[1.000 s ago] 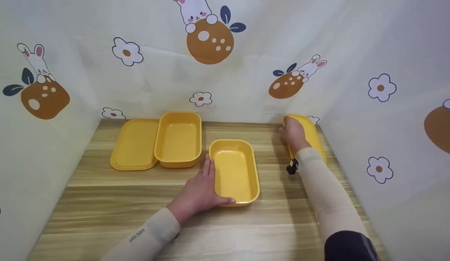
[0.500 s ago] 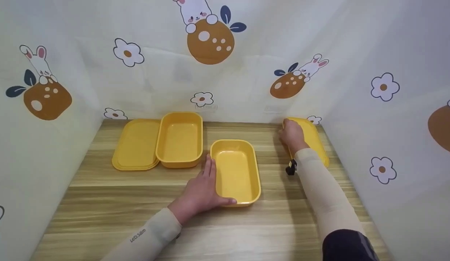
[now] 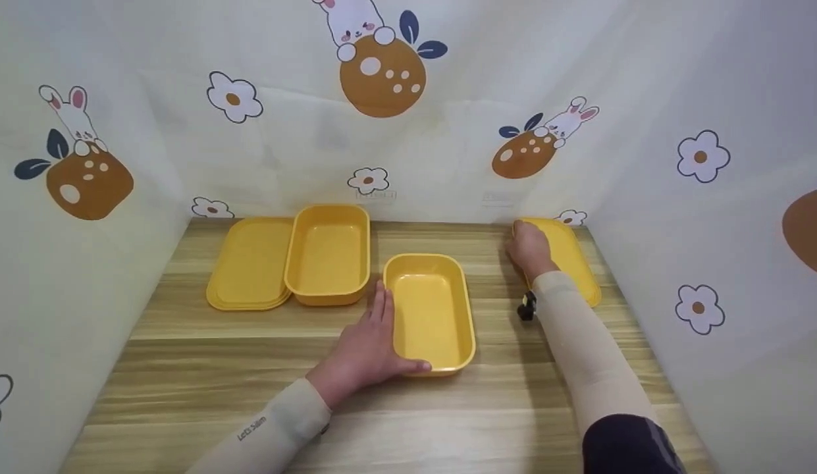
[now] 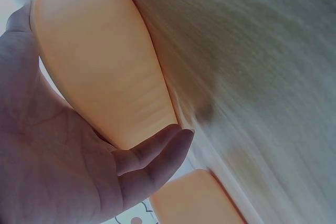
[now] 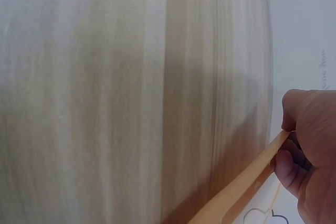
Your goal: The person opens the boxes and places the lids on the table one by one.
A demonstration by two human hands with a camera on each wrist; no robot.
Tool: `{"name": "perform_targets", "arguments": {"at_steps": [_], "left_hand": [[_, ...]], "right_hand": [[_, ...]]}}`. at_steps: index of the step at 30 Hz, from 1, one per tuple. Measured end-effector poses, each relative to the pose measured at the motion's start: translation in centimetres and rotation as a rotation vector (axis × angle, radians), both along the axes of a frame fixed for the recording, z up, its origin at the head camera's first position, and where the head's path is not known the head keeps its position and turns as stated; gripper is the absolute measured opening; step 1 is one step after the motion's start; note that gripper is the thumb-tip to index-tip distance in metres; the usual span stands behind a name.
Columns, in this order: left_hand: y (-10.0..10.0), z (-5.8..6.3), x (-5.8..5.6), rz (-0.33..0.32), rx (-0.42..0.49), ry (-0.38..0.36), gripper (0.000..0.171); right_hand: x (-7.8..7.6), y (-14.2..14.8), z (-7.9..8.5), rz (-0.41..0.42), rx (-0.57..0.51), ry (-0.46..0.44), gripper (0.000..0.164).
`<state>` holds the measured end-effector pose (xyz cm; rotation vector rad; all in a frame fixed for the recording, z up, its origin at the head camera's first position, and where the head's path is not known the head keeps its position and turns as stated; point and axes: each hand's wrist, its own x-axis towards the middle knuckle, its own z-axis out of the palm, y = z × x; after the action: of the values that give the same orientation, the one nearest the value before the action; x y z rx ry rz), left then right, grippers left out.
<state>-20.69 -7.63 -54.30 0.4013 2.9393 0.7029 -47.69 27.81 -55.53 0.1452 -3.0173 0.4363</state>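
Note:
My left hand point(image 3: 362, 349) holds the near-left corner of a yellow lunch box point(image 3: 429, 316), its fingers along the left side and its thumb at the near rim. In the left wrist view the hand point(image 4: 68, 145) touches the outer wall of the box point(image 4: 100, 56). At the far right, my right hand point(image 3: 532, 249) pinches the left edge of a flat yellow lid point(image 3: 569, 257). The right wrist view shows the lid point(image 5: 236, 190) tilted, its edge between thumb and curled fingers of the hand point(image 5: 312, 145). The forearm hides part of the lid.
A second yellow lunch box point(image 3: 330, 257) stands uncovered at the back left. Its left side overlaps another yellow lid point(image 3: 253, 263) on the wooden table point(image 3: 250, 368). Patterned cloth walls point(image 3: 441, 151) enclose the back and both sides.
The right hand has lowered the pinched lid slightly toward the table, its far edge sinking. The left hand keeps its place on the box. The whole view has shifted a little.

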Motion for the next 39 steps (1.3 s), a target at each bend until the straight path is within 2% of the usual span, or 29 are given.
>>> {"name": "perform_targets", "arguments": {"at_steps": [5, 9, 13, 21, 25, 39], "left_hand": [[-0.2, 0.0, 0.2, 0.009, 0.004, 0.008, 0.155], [-0.4, -0.2, 0.4, 0.007, 0.000, 0.006, 0.155], [-0.3, -0.3, 0.3, 0.002, -0.005, 0.003, 0.155], [-0.1, -0.2, 0.2, 0.002, -0.008, 0.008, 0.154], [0.0, -0.1, 0.3, 0.002, -0.001, -0.003, 0.154], [0.0, -0.2, 0.0, -0.006, 0.003, 0.014, 0.155]], "right_hand": [[-0.2, -0.5, -0.6, 0.029, -0.004, 0.040, 0.013], [-0.4, -0.9, -0.8, 0.036, -0.007, 0.038, 0.013], [-0.4, -0.9, -0.7, 0.032, 0.005, 0.016, 0.014], [-0.4, -0.8, -1.1, 0.021, 0.007, -0.039, 0.030], [-0.3, -0.6, -1.3, 0.027, 0.005, -0.064, 0.031], [0.0, -0.1, -0.9, 0.058, -0.109, -0.106, 0.030]]}}
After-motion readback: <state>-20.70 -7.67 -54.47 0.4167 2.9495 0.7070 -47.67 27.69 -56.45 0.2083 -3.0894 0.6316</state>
